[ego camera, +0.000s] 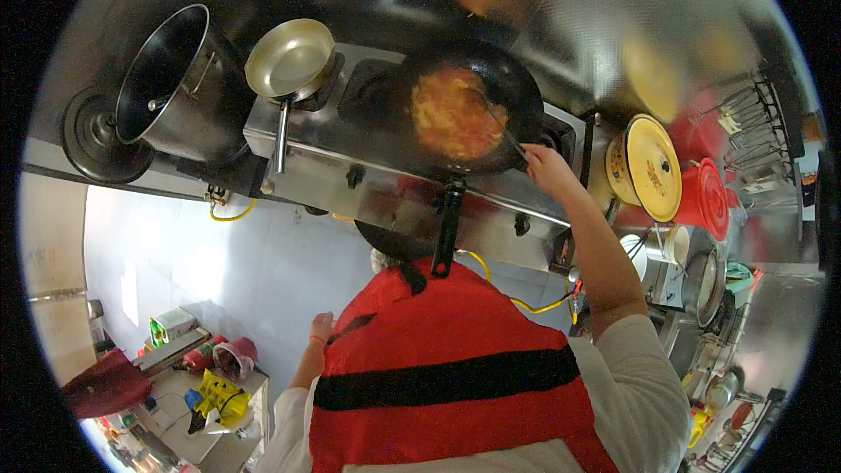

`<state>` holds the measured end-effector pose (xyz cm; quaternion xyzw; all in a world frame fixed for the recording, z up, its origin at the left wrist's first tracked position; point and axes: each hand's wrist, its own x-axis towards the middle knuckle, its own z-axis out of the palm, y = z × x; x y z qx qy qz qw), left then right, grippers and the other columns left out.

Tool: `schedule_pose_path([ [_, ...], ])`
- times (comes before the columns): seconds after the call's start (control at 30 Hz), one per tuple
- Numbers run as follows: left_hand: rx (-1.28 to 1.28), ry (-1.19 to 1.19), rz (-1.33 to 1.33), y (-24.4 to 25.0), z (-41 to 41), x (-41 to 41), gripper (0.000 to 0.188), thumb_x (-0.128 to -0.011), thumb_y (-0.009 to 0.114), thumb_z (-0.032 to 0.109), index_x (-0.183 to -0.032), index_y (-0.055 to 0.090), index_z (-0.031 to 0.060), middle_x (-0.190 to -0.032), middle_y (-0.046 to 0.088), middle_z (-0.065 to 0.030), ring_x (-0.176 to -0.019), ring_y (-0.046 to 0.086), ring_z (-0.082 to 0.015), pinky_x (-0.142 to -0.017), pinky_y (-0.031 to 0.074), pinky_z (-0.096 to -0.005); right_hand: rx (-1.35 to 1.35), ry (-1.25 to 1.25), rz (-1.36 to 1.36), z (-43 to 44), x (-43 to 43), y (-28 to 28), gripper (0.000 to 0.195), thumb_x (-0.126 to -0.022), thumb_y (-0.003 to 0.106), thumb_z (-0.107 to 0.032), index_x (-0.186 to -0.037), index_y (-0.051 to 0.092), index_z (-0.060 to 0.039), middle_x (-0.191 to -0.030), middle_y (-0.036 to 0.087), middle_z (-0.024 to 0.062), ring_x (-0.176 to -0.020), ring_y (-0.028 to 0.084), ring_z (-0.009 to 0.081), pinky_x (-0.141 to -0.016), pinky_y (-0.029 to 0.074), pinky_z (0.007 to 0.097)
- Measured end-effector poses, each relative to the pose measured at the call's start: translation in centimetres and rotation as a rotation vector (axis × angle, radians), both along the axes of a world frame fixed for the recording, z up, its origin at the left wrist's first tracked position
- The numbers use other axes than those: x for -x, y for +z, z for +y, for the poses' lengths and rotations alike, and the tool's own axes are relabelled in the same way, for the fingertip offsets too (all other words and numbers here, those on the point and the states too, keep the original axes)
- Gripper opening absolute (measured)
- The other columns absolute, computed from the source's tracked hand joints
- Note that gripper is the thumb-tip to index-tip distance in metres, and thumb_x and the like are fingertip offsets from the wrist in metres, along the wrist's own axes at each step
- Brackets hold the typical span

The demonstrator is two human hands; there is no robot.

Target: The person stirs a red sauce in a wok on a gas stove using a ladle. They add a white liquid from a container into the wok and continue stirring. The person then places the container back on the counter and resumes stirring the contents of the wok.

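My right hand (543,167) grips the thin handle of a cooking utensil (507,133). Its far end reaches into the food, and I cannot tell what kind of head it has. Red and yellow food, possibly tomato and egg (453,115), lies in a black wok (516,79) on the stove. The wok's black handle (449,226) points back towards my red apron (447,335), and no hand is on it. Low beside the apron hangs my left hand (321,326), away from the stove; its fingers are too small and partly hidden to read.
A metal saucepan (292,56) sits on the stove's left side, its handle jutting forward. Further left stand a tall stockpot (217,98) and a dark lid (105,138). On the right are a yellow lidded enamel pot (647,167) and a red lidded bucket (706,200).
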<state>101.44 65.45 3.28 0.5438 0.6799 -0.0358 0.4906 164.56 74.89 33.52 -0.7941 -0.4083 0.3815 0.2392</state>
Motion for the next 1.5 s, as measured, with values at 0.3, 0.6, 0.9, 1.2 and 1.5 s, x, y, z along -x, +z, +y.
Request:
schedule_pose_path([
  [0.3,-0.226,-0.222,-0.047,-1.5,0.1,-0.9,0.043,-0.085,0.049,0.040,-0.093,0.062,-0.0002,-0.094,0.064,-0.0163,-0.092,0.059,-0.0299,-0.081,0.045,-0.0367,0.034,0.098,0.083,-4.8,2.9,5.4,0.033,-0.093,0.041,-0.012,-0.122,0.050,-0.0019,-0.062,0.038,-0.0008,-0.058,0.038,0.0079,-0.052,0.034,0.0233],
  [0.6,-0.027,0.070,-0.169,4.8,2.1,-3.9,0.032,-0.087,0.052,0.029,-0.098,0.056,-0.0005,-0.086,0.062,-0.0142,-0.074,0.060,-0.0211,-0.065,0.049,-0.0318,-0.140,0.260,-0.524,3.9,1.2,-0.4,0.034,-0.088,0.046,-0.012,-0.122,0.051,-0.0119,-0.094,0.058,0.0202,-0.079,0.058,0.0359,-0.067,0.047,0.0406],
  [0.9,-0.056,-0.144,-0.087,0.9,0.4,-0.8,0.034,-0.085,0.054,0.032,-0.096,0.058,0.0002,-0.079,0.063,-0.0098,-0.070,0.059,-0.0181,-0.061,0.048,-0.0320,-0.102,0.320,-0.501,0.1,-2.9,2.2,0.032,-0.090,0.046,-0.011,-0.121,0.052,-0.0102,-0.090,0.062,0.0184,-0.076,0.061,0.0284,-0.069,0.047,0.0358],
  [1.2,-0.191,-0.281,-0.082,-0.7,1.3,-1.0,0.040,-0.084,0.054,0.036,-0.094,0.061,-0.0017,-0.080,0.065,-0.0095,-0.075,0.061,-0.0174,-0.069,0.048,-0.0322,-0.135,0.258,-0.311,-7.0,0.3,3.7,0.030,-0.090,0.046,-0.012,-0.119,0.053,-0.0062,-0.084,0.061,0.0158,-0.073,0.058,0.0211,-0.068,0.045,0.0303],
  [1.5,-0.112,-0.019,-0.124,3.3,2.0,-2.9,0.041,-0.084,0.054,0.036,-0.100,0.059,-0.0021,-0.088,0.066,-0.0111,-0.080,0.061,-0.0204,-0.074,0.047,-0.0325,-0.159,-0.116,-0.347,-1.6,-2.8,-1.1,0.031,-0.092,0.043,-0.015,-0.120,0.052,-0.0039,-0.073,0.056,0.0100,-0.064,0.053,0.0193,-0.061,0.043,0.0309],
])
